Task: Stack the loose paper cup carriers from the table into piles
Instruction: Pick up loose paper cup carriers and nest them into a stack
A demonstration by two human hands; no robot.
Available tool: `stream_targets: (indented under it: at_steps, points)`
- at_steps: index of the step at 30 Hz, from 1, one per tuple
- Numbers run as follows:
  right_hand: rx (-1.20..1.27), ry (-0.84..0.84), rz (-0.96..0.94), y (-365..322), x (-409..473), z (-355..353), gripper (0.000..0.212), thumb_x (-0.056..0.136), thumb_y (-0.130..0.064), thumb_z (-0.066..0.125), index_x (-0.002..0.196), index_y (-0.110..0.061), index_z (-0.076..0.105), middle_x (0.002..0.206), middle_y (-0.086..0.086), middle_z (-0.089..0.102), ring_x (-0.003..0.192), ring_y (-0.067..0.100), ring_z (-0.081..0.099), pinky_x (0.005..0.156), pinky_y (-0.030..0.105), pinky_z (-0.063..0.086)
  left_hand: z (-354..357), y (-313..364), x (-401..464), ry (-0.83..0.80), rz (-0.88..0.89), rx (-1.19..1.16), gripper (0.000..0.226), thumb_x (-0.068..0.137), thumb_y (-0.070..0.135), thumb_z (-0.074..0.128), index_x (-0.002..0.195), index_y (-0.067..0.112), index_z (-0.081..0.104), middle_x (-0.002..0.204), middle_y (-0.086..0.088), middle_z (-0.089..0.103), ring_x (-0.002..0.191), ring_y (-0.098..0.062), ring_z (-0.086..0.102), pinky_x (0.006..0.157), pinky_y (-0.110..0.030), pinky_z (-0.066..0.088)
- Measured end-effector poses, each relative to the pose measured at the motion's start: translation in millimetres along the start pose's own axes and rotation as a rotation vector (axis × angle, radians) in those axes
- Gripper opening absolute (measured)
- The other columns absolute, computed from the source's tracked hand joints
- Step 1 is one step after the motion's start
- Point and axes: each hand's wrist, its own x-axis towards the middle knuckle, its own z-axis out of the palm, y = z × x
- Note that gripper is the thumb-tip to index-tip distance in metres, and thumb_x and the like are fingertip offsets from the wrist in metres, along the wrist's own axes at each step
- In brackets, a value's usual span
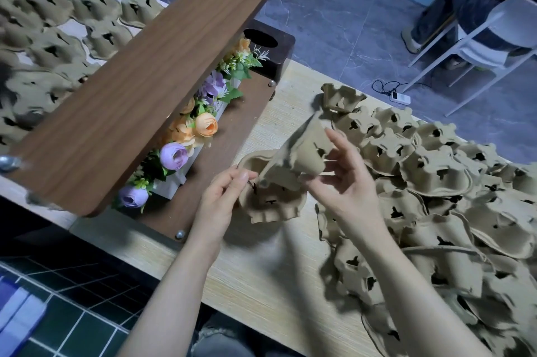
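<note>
At frame centre the right hand pinches a tilted carrier between thumb and curled fingers, holding it just above a small pile on the tabletop. The left hand grips that pile's near edge with its fingers curled. The task looks barely begun: a large loose heap fills the right of the frame, unstacked. More carriers lie spread at upper left, behind a wooden shelf with flowers.
</note>
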Motion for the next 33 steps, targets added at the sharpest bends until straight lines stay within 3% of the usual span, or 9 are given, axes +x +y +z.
stream_targets:
  at_steps: [6,10,13,17,19,23,30,32,33]
  points:
    - [0.011,-0.057,0.018,2,-12,16,0.071,0.076,-0.001,0.078,0.136,-0.025,0.048,0.089,-0.006,0.059,0.078,0.003,0.056,0.080,0.022,0.052,-2,-2,1,-0.007,0.000,0.011,0.033,0.065,0.068,0.062,0.084,0.046,0.076,0.130,0.002,0.063,0.132,-0.019,0.050,0.114,-0.054,0.034]
    - [-0.029,-0.071,0.001,6,-14,14,0.071,0.076,-0.004,0.076,0.137,-0.025,0.047,0.106,-0.001,0.059,0.086,0.008,0.058,0.082,0.029,0.053,-5,-7,2,0.016,0.013,-0.051,0.045,0.064,0.059,0.071,0.079,0.017,0.077,0.131,0.008,0.063,0.131,-0.019,0.052,0.113,-0.057,0.034]
    - [-0.081,-0.056,-0.015,7,-14,8,0.063,0.074,-0.020,0.074,0.131,-0.033,0.051,0.118,-0.003,0.058,0.092,0.006,0.059,0.077,0.023,0.050,-7,-11,3,0.049,-0.006,-0.120,0.041,0.063,0.053,0.075,0.078,0.015,0.076,0.128,0.003,0.066,0.132,-0.023,0.052,0.113,-0.058,0.033]
    - [-0.075,-0.015,0.052,10,-15,3,0.034,0.086,-0.013,0.072,0.115,-0.029,0.065,0.109,-0.005,0.064,0.086,0.004,0.060,0.075,0.034,0.048,-5,-13,0,0.074,-0.018,-0.160,0.039,0.063,0.052,0.075,0.074,0.015,0.075,0.126,0.007,0.067,0.132,-0.019,0.052,0.113,-0.057,0.034]
    - [-0.019,0.003,0.101,9,-17,2,0.019,0.092,-0.024,0.063,0.108,-0.031,0.070,0.101,-0.008,0.068,0.084,0.005,0.061,0.072,0.036,0.047,-5,-13,-1,0.067,-0.016,-0.151,0.035,0.064,0.052,0.075,0.066,0.017,0.072,0.128,0.008,0.066,0.131,-0.018,0.052,0.113,-0.056,0.035]
    - [0.056,0.022,0.132,8,-20,1,0.027,0.090,-0.043,0.059,0.109,-0.027,0.070,0.095,-0.007,0.070,0.082,0.006,0.061,0.071,0.028,0.049,-8,-14,0,0.078,0.004,-0.142,0.029,0.065,0.046,0.076,0.060,0.018,0.067,0.123,0.009,0.068,0.129,-0.014,0.054,0.112,-0.053,0.038]
    - [-0.056,0.095,0.170,23,-17,3,0.017,0.089,-0.020,0.070,0.101,-0.032,0.070,0.089,-0.010,0.070,0.071,0.007,0.057,0.067,0.031,0.046,-11,-21,-3,0.060,0.027,-0.147,0.024,0.065,0.037,0.077,0.064,0.017,0.064,0.118,0.010,0.071,0.127,-0.017,0.056,0.112,-0.053,0.037]
    - [-0.111,0.112,0.172,26,-17,3,0.018,0.088,-0.021,0.071,0.102,-0.031,0.070,0.095,-0.009,0.068,0.070,0.009,0.057,0.067,0.031,0.048,-10,-22,-5,0.105,0.021,-0.176,0.014,0.068,0.026,0.077,0.075,0.020,0.067,0.118,0.007,0.070,0.126,-0.019,0.057,0.109,-0.048,0.042]
    - [-0.138,0.116,0.176,28,-17,2,0.019,0.088,-0.020,0.070,0.104,-0.030,0.069,0.098,-0.008,0.068,0.070,0.010,0.057,0.068,0.031,0.049,-9,-22,-6,0.126,0.019,-0.201,0.020,0.069,0.023,0.076,0.087,0.018,0.068,0.117,0.006,0.069,0.123,-0.022,0.059,0.106,-0.044,0.046]
